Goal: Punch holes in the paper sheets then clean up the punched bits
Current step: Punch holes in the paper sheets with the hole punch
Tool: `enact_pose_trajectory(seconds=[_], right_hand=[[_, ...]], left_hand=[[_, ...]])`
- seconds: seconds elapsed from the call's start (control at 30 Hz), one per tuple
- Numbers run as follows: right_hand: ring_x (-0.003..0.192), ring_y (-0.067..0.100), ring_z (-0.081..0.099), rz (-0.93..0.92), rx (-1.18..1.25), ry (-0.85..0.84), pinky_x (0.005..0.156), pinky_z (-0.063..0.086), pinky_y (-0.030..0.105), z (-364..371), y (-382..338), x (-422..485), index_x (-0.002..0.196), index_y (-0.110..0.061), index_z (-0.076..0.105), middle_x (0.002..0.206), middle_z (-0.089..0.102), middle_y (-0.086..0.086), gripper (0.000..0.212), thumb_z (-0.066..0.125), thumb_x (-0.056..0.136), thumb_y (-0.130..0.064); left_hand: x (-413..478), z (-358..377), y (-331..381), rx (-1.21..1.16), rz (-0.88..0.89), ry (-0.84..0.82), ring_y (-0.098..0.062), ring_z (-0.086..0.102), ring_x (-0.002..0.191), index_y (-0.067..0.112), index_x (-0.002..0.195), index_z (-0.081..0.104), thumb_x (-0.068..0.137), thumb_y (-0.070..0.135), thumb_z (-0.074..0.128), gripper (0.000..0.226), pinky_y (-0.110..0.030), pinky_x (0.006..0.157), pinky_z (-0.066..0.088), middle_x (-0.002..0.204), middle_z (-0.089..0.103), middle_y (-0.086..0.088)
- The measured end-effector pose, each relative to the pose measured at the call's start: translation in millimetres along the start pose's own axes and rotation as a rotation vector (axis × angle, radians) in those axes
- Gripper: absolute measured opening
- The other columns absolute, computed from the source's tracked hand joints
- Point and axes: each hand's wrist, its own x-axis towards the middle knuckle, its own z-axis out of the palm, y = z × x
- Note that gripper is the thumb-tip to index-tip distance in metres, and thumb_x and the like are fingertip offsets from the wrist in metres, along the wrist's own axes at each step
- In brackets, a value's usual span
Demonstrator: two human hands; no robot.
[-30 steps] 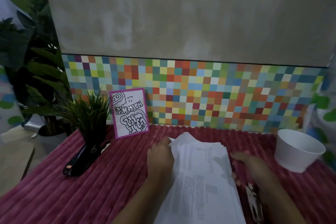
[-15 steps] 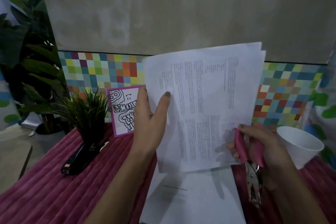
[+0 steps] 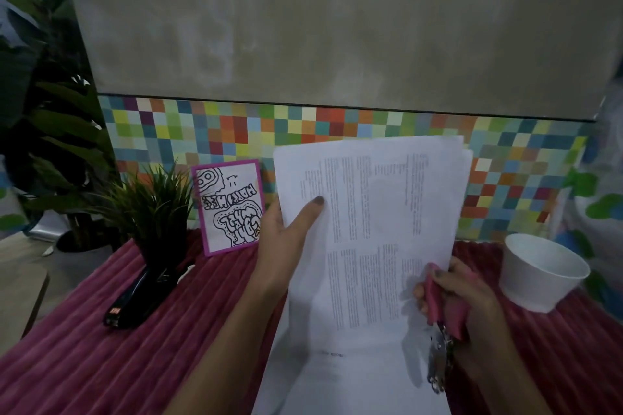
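- Pinching the left edge of the paper sheets [image 3: 371, 229], the left hand [image 3: 286, 236] holds them upright at centre, thumb across the print.
- At 4 o'clock the right hand [image 3: 472, 300] curls its fingers round the pink-handled hole punch [image 3: 441, 310], metal head down.
- A flat stack [image 3: 337, 381] lies at 6 o'clock.
- White cup [image 3: 542, 269] at 3 o'clock; black stapler [image 3: 141, 293] at 9 o'clock.

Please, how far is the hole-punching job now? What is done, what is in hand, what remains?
Done: nothing visible; I see no holes in the printed white paper sheets and no bits on the ribbed red cloth. In hand: the left hand holds those sheets upright, and the right hand grips the pink-handled metal hole punch near their lower right corner. Left: punching, then clearing the bits.
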Motion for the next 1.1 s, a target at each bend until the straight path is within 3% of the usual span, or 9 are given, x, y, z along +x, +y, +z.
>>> enact_pose_trajectory(seconds=[0.07,0.17,0.33,0.43,0.5,0.6,0.7,0.83,1.1], right_hand=[[0.059,0.03,0.052,-0.039,0.061,-0.019,0.048,0.047,0.028,-0.2,1.6,0.3,0.083,-0.008,0.067,0.072,0.05,0.028,0.012,0.055,0.081,-0.006],[0.061,0.03,0.056,-0.063,0.091,-0.047,0.047,0.046,0.031,-1.4,4.8,-1.3,0.099,-0.008,0.067,0.069,0.056,0.02,0.025,0.057,0.076,-0.008],[0.051,0.025,0.059,-0.003,0.056,0.008,0.041,0.047,0.027,-2.7,7.1,-2.7,0.113,0.002,0.059,0.077,0.063,0.022,0.063,0.076,0.055,-0.017],[0.051,0.023,0.06,-0.011,0.045,-0.004,0.041,0.046,0.026,1.9,-3.9,2.5,0.103,-0.004,0.061,0.071,0.063,0.017,0.025,0.061,0.078,-0.008],[0.051,0.024,0.06,-0.026,0.014,0.016,0.044,0.044,0.029,5.7,-13.9,8.9,0.092,-0.009,0.06,0.065,0.062,0.014,0.009,0.06,0.084,-0.014],[0.051,0.028,0.059,-0.024,-0.049,0.053,0.051,0.042,0.034,11.2,-28.0,16.9,0.089,-0.011,0.057,0.065,0.062,0.018,0.014,0.063,0.085,-0.022],[0.048,0.024,0.061,0.025,-0.071,0.043,0.041,0.044,0.028,11.7,-26.1,20.9,0.089,-0.012,0.055,0.075,0.056,0.02,0.009,0.061,0.088,-0.018],[0.048,0.024,0.06,0.042,-0.062,0.026,0.039,0.045,0.028,11.6,-20.4,18.4,0.089,-0.008,0.055,0.072,0.057,0.02,0.013,0.062,0.086,-0.018],[0.052,0.023,0.061,-0.032,0.111,0.05,0.043,0.047,0.028,7.1,0.2,4.5,0.092,-0.007,0.06,0.071,0.06,0.012,0.017,0.06,0.077,-0.016]], left_hand=[[3.0,4.0,5.1,-0.017,0.045,-0.01,-0.009,0.07,0.101,0.026,0.111,0.066,0.09,0.016,0.065,0.023,-0.028,0.083,0.058,0.109,0.073,0.011],[6.3,5.8,6.8,-0.004,0.083,-0.036,-0.008,0.071,0.093,0.024,0.108,0.065,0.089,0.014,0.066,0.021,-0.021,0.071,0.057,0.101,0.074,0.012],[11.1,8.3,0.8,0.084,0.032,-0.073,-0.016,0.072,0.093,0.017,0.11,0.066,0.088,0.024,0.068,0.024,-0.032,0.076,0.059,0.102,0.075,0.002],[17.4,10.8,1.6,0.093,-0.003,-0.068,-0.014,0.072,0.093,0.022,0.104,0.069,0.09,0.023,0.065,0.015,-0.027,0.075,0.058,0.099,0.076,0.006],[20.5,11.4,4.4,0.087,-0.018,-0.075,-0.013,0.072,0.096,0.026,0.106,0.069,0.092,0.023,0.063,0.016,-0.03,0.08,0.057,0.103,0.075,0.007],[22.2,8.8,6.6,0.076,-0.024,-0.083,-0.012,0.071,0.099,0.028,0.108,0.069,0.092,0.024,0.062,0.017,-0.033,0.085,0.056,0.106,0.074,0.009],[18.7,7.3,0.2,0.101,-0.063,-0.099,-0.014,0.071,0.098,0.022,0.11,0.07,0.091,0.021,0.063,0.02,-0.032,0.085,0.056,0.105,0.075,0.008],[14.7,7.6,-3.0,0.093,-0.067,-0.08,-0.015,0.071,0.099,0.017,0.114,0.07,0.092,0.02,0.063,0.024,-0.039,0.09,0.056,0.108,0.074,0.005],[10.0,8.1,-6.0,0.091,-0.02,-0.127,-0.012,0.071,0.099,0.024,0.107,0.071,0.091,0.016,0.064,0.019,-0.031,0.083,0.059,0.106,0.074,0.01]])
